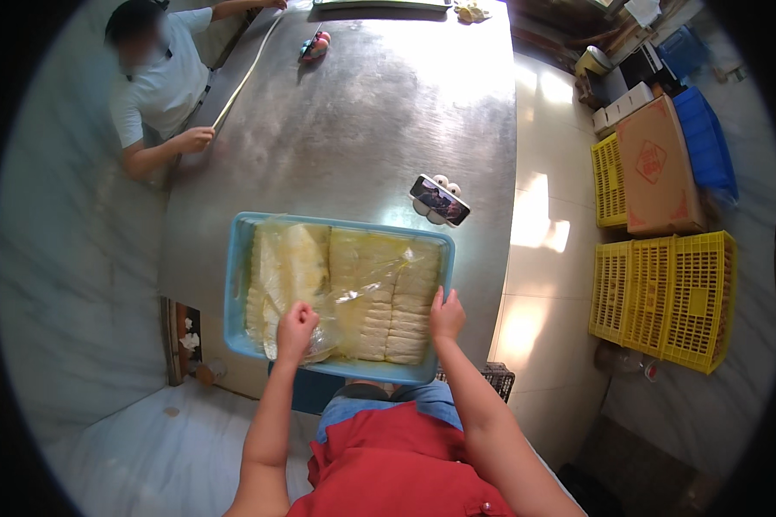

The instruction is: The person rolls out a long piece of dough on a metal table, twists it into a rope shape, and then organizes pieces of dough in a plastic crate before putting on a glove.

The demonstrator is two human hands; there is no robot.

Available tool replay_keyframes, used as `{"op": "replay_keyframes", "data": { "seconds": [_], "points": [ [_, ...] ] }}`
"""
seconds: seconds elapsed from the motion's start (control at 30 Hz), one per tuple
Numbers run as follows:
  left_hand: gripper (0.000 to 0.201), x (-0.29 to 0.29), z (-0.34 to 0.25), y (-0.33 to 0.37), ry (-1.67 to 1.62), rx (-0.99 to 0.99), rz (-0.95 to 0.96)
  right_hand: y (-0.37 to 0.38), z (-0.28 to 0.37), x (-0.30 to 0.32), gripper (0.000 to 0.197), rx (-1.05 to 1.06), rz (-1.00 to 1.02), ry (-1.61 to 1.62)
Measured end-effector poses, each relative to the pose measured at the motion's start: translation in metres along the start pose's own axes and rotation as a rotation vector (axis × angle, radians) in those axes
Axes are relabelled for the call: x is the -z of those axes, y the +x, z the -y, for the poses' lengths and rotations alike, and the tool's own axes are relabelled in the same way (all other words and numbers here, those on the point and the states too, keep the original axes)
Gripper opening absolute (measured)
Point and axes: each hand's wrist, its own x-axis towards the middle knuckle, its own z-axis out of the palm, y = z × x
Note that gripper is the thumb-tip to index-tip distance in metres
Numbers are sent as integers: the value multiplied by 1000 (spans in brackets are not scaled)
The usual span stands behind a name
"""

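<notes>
While the left grip (297,331) pinches plastic film (295,250), the right grip (447,315) clasps the blue tub (388,372). Dough pieces (409,334) lie between them; adjusting the cover seems underway, probably needing a gentle, even pull.

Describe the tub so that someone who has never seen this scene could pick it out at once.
Find the big metal table and go to its near end. There the left hand pinches clear film and the right hand holds the rim of the tub. Unlike the phone just beyond, it is light blue and packed with pale pieces.
</notes>
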Motion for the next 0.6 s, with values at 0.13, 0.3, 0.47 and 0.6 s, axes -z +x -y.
{"op": "replay_keyframes", "data": {
  "seconds": [0.13,0.3,0.47,0.6],
  "points": [
    [15,78,48,14,227,67,-248,-1,-1,-1,37,11,-3,3],
    [10,80,68,9,297,-114,-609,1,-2,-3,36,24,-22,7],
    [19,-1,-22,-51,443,-511,-98,1,-4,-2,36,7,3,-12],
    [72,-63,-13,-41,869,-320,-173,2,-7,-4,37,23,-13,-51]
  ]
}}
